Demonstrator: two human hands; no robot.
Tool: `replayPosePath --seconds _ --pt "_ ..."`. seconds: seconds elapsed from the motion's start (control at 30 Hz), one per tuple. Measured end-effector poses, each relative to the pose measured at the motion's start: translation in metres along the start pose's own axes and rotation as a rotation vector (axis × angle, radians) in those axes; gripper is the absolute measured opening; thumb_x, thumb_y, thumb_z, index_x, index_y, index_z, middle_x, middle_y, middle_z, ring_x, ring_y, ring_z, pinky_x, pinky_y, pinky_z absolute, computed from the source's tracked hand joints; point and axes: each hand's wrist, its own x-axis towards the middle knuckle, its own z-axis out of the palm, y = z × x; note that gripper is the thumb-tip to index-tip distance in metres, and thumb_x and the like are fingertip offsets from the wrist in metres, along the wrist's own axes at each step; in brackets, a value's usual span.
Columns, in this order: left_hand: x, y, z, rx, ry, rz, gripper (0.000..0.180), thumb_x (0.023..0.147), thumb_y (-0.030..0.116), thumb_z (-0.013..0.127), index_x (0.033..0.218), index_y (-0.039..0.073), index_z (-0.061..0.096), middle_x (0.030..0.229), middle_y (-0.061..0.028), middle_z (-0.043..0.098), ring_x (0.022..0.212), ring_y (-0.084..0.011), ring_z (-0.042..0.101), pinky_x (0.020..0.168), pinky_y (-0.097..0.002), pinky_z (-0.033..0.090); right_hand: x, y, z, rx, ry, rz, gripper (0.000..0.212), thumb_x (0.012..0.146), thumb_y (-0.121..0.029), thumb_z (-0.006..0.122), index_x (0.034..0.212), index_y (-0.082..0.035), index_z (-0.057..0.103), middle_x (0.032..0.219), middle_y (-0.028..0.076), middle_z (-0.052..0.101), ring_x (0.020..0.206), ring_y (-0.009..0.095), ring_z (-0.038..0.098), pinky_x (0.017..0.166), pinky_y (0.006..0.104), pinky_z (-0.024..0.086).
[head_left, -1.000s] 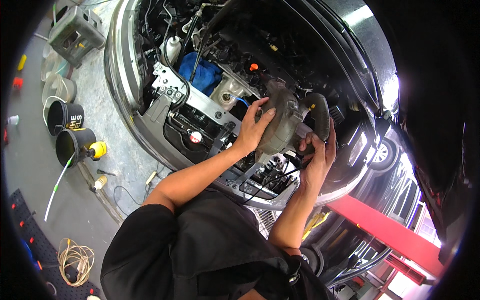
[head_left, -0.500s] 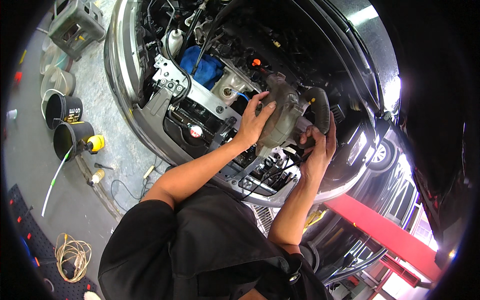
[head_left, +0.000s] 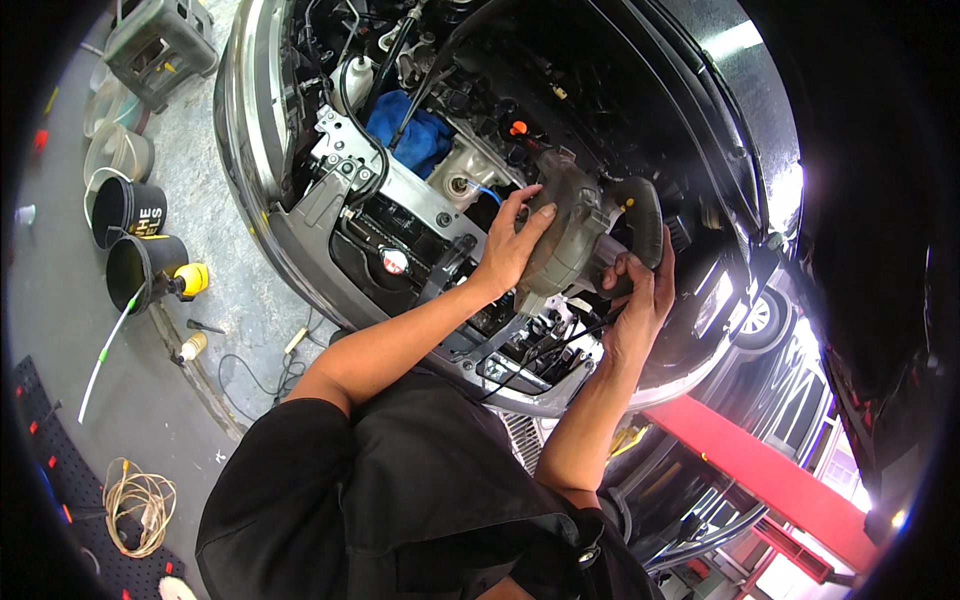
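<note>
Between my two hands, above the front of the open engine bay, is a dusty dark plastic air filter housing. A thick black curved duct stands at its right side. My left hand grips the housing's left side, with thumb and fingers on its upper surface. On the right, my right hand has its fingers curled round the lower end of the duct and housing; part of that grip is hidden. Just left of my left hand are a metal engine part with a round opening and a thin blue dipstick-like piece.
A blue cloth lies in the engine bay. The radiator cap sits near the silver crossmember. Black buckets, a coiled cable and a grey step stool are on the left floor. A red lift beam runs at right.
The view has shifted slightly, so the engine bay appears a little farther right. Both hands keep their hold on the housing, which has barely moved.
</note>
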Motion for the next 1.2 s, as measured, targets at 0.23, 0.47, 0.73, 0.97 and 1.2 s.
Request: replayPosePath --seconds 0.23,0.47,0.73,0.97,1.2 --pt "-0.001 0.003 -0.001 0.017 0.001 0.002 0.063 0.103 0.049 0.064 0.145 0.002 0.057 0.136 -0.0204 0.06 0.128 -0.031 0.055 0.113 -0.0403 0.04 0.002 0.006 -0.003 0.019 -0.005 -0.007 0.069 0.096 -0.006 0.063 0.161 0.003 0.041 0.088 0.005 0.061 0.07 0.012 0.058 0.067 0.027 0.049" --pt "0.0 0.001 -0.002 -0.022 -0.01 -0.009 0.064 0.103 0.05 0.064 0.144 0.002 0.057 0.135 -0.0203 0.06 0.126 -0.0301 0.055 0.111 -0.0398 0.041 0.001 0.004 -0.001 -0.004 -0.013 -0.015 0.068 0.097 -0.006 0.062 0.161 0.004 0.041 0.087 0.006 0.061 0.07 0.012 0.058 0.067 0.0277 0.049" --pt "0.001 0.001 -0.001 -0.005 -0.006 0.001 0.065 0.103 0.05 0.063 0.146 0.002 0.056 0.135 -0.0199 0.06 0.127 -0.0293 0.054 0.112 -0.0396 0.04 0.002 0.006 -0.003 0.007 -0.02 -0.018 0.069 0.096 -0.007 0.063 0.161 0.004 0.041 0.087 0.005 0.061 0.07 0.012 0.058 0.067 0.0276 0.049" --pt "0.001 0.0 -0.003 0.012 0.006 0.012 0.064 0.103 0.05 0.063 0.145 0.002 0.056 0.135 -0.0197 0.06 0.128 -0.0294 0.054 0.112 -0.0395 0.04 0.003 0.005 0.0 0.01 -0.018 -0.016 0.069 0.096 -0.007 0.063 0.161 0.005 0.04 0.087 0.005 0.06 0.069 0.012 0.058 0.066 0.0275 0.048" --pt "-0.002 0.008 -0.001 0.011 -0.001 -0.006 0.064 0.103 0.05 0.063 0.145 0.003 0.056 0.134 -0.0194 0.06 0.127 -0.0291 0.055 0.112 -0.0391 0.04 0.002 0.004 -0.001 -0.002 -0.001 -0.006 0.068 0.096 -0.006 0.062 0.16 0.005 0.041 0.089 0.005 0.06 0.069 0.012 0.057 0.066 0.0278 0.049"
